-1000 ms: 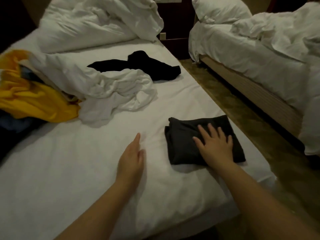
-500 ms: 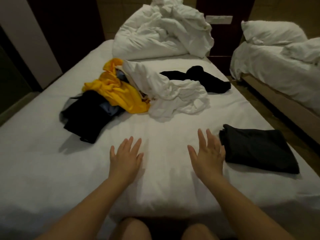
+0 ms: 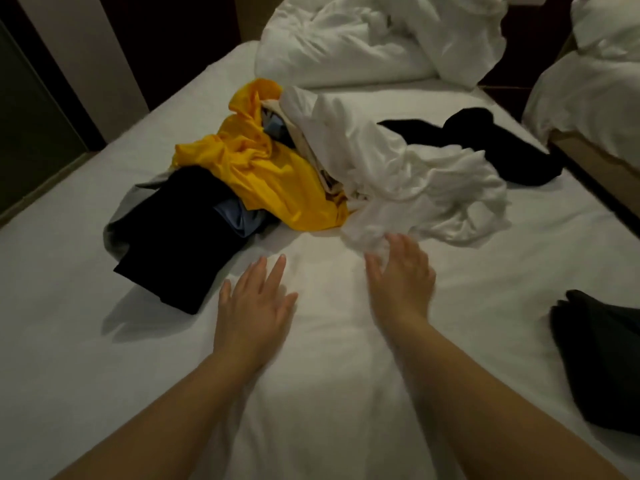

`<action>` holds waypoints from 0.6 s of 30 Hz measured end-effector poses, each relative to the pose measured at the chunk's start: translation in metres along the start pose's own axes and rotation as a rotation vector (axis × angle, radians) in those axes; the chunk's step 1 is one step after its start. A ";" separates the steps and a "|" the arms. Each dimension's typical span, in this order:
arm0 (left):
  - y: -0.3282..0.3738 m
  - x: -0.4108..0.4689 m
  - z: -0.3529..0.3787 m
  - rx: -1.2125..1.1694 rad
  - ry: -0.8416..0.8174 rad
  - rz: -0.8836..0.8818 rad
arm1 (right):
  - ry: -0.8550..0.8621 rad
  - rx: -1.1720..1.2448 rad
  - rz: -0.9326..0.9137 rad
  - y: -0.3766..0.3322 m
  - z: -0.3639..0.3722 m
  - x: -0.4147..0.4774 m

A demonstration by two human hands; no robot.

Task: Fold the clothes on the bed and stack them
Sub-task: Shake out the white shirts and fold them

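Note:
A heap of unfolded clothes lies mid-bed: a yellow garment (image 3: 273, 168), a crumpled white garment (image 3: 408, 181), a black garment (image 3: 176, 233) over a pale blue piece (image 3: 235, 216), and another black garment (image 3: 485, 140) further back. A folded dark grey garment (image 3: 602, 358) rests at the bed's right edge. My left hand (image 3: 256, 310) hovers flat over the sheet with fingers spread, holding nothing. My right hand (image 3: 401, 275) is open, its fingertips touching the near edge of the white garment; it is motion-blurred.
A bunched white duvet (image 3: 374, 36) fills the head of the bed (image 3: 86, 358). A second bed (image 3: 588, 98) stands to the right across a narrow floor gap. A dark wall and door frame lie at left.
Both hands have reached forward toward the heap; the right hand now touches the white garment. The view has shifted, so the folded grey garment sits further right.

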State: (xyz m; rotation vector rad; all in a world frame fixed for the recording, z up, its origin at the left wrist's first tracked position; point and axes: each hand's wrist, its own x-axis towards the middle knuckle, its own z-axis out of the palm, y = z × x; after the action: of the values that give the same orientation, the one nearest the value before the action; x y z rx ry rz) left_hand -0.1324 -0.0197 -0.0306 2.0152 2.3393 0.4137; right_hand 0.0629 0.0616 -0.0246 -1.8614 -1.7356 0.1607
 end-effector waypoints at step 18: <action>-0.007 -0.019 -0.003 -0.445 0.099 0.063 | 0.191 0.445 -0.249 -0.015 -0.018 -0.087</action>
State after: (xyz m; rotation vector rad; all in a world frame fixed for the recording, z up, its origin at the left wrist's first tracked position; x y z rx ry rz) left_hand -0.1369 -0.0392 -0.0321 1.8869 1.9999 0.9583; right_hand 0.0459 -0.0263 -0.0280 -1.2905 -1.6232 0.2400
